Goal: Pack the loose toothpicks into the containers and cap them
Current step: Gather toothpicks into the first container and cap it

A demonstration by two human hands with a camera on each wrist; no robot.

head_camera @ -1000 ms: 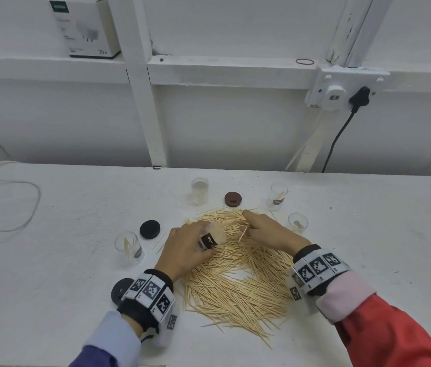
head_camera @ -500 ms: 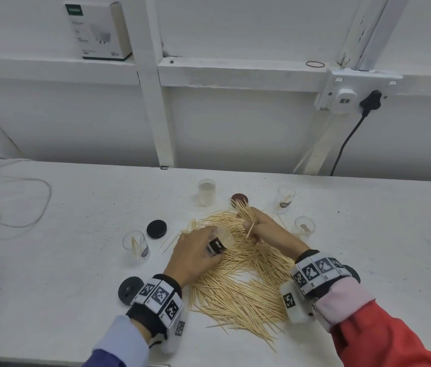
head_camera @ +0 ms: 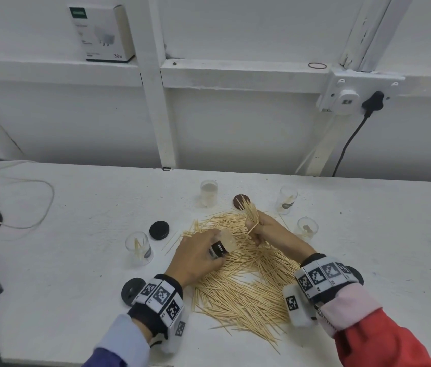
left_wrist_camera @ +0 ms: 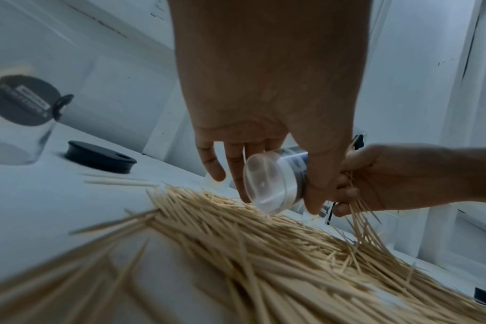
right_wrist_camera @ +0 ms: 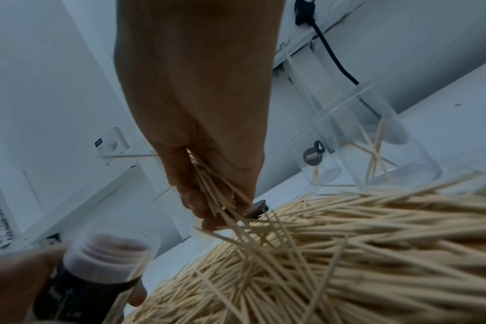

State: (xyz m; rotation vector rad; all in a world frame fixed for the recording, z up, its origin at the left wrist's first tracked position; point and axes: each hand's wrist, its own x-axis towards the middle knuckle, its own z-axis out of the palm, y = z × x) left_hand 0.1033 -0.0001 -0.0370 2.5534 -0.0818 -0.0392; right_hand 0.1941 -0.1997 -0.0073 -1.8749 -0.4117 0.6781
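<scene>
Leftmost on the white tabletop (head_camera: 76, 260), a clear plastic cup with a dark label (head_camera: 139, 247) is standing upright with a few sticks leaning inside it, a flat black round cap (head_camera: 159, 230) is lying just beside it, and a second black cap (head_camera: 132, 291) is lying near the left wrist band.

Next, a clear cylindrical container with a black label (head_camera: 221, 247) is being gripped by the left hand (head_camera: 196, 258), fingers and thumb curled round its wall. It is being held tilted over the pile, its long axis running from lower left to upper right in the head view, mouth toward the right hand. Its transparent base (left_wrist_camera: 267, 184) is being shown only by the left wrist view; its threaded open mouth (right_wrist_camera: 111, 254) only by the right wrist view.

Centrally, the broad heap of loose pale wooden toothpicks (head_camera: 243, 282) is lying spread on the tabletop under both hands.

Further right, a bundle of toothpicks (head_camera: 250, 214) is being pinched in the closed fingers of the right hand (head_camera: 267, 231), its upper ends fanning up and away, its lower ends splaying down toward the heap in the wrist views. Behind it a brown round cap (head_camera: 241, 201) is lying flat.

Rightmost, two more clear cups (head_camera: 286, 200) (head_camera: 307, 229) are standing upright, a few sticks crossed inside the nearer one (right_wrist_camera: 389, 140).
</scene>
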